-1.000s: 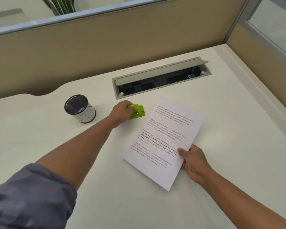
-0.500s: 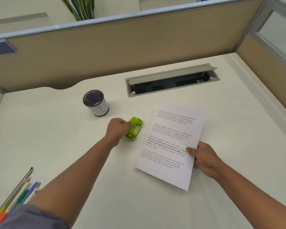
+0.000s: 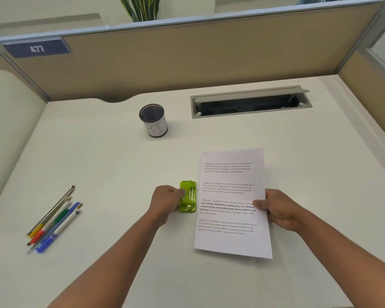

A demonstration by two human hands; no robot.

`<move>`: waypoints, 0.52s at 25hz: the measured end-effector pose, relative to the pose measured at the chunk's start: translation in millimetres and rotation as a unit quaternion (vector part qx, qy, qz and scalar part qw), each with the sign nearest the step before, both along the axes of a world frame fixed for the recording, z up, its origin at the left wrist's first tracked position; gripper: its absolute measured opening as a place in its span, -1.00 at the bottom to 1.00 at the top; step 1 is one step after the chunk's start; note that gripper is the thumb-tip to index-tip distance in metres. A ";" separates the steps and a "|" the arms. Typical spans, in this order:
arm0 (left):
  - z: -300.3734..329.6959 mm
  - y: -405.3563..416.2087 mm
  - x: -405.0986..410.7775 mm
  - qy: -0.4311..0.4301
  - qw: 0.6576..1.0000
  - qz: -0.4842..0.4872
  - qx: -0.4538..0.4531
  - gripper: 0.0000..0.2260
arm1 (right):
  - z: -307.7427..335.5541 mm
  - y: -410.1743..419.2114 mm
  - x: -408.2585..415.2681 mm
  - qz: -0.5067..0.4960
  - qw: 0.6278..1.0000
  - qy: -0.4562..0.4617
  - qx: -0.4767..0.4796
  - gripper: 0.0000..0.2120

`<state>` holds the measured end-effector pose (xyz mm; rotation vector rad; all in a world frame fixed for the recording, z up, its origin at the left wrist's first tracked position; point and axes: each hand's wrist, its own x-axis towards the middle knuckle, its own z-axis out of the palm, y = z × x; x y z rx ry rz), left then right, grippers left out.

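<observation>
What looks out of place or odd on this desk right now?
Nothing is spilled or damaged. Two small oddities: the pens lie loose in a slanted heap at far left while no pen sticks out of the mesh cup, and the cable hatch stands open.

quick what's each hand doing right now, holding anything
Left hand: closed, gripping the green hole punch on the desk.
Right hand: closed, pinching the right edge of the printed sheet.
</observation>
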<state>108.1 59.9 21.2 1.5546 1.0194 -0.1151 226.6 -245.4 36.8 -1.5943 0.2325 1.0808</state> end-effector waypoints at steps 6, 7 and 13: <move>-0.3 -15.6 -23.9 -0.003 1.000 0.010 0.004 -0.80 | 1.9 1.7 -7.7 0.028 1.000 -0.007 -0.012 -0.72; -0.9 -16.7 -25.9 -0.002 1.000 0.011 0.005 -0.80 | 2.2 0.7 -8.2 0.029 0.999 -0.007 -0.013 -0.72; -0.1 -22.4 -34.9 -0.009 1.000 0.010 -0.003 -0.79 | 2.2 -0.3 -10.5 0.044 0.999 -0.018 -0.023 -0.72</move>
